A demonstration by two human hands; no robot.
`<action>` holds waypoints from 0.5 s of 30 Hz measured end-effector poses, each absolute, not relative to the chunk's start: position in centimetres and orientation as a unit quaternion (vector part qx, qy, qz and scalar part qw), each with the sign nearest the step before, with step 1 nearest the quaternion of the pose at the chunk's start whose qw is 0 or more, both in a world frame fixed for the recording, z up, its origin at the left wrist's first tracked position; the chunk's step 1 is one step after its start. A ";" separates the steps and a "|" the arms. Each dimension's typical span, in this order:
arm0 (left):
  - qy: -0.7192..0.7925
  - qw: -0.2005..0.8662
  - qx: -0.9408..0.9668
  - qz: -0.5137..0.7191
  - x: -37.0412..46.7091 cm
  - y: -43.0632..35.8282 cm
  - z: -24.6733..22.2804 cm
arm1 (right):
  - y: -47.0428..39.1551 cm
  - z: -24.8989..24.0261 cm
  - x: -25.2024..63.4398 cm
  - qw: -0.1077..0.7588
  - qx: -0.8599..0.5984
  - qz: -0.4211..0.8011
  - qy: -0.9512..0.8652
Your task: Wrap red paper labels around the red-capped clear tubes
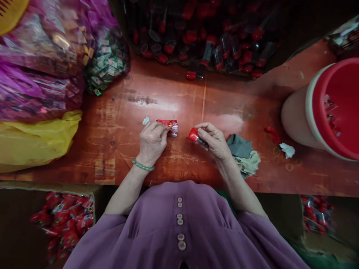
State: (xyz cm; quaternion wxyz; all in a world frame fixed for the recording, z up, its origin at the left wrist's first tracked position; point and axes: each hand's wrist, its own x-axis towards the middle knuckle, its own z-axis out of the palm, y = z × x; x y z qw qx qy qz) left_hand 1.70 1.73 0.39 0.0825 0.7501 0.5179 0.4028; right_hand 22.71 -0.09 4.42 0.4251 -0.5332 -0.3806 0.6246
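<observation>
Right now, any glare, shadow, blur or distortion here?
Head view: pale glare across the table; head view: red-capped tubes at the top partly lost in shadow; head view: bucket leaning outward, probably wide-angle stretch; head view: print on the red packet by the left hand too soft to read.

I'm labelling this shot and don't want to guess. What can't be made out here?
All in the head view:
Print on the red packet: too small; left hand covers part.
Contents of the red-capped tube: blurred, dark; right hand covers part.
Right side of the bucket: cut off by the right edge.
Yellow slotted object: cut off by the top-left corner.
</observation>
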 end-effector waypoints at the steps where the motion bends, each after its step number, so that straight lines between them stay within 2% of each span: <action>1: 0.511 0.088 0.743 0.424 1.6 1.7 0.6 | -0.3 4.5 22.5 0.427 -0.526 0.642 -0.359; 4: 0.485 0.085 0.739 0.460 1.0 1.2 1.2 | -0.6 4.8 22.0 0.424 -0.495 0.685 -0.326; 8: 0.475 0.046 0.756 0.448 0.6 0.1 1.8 | -0.7 5.5 21.8 0.418 -0.465 0.711 -0.322; 15: 0.427 0.026 0.797 0.425 0.4 -1.1 2.6 | -0.8 6.4 21.8 0.334 -0.420 0.775 -0.333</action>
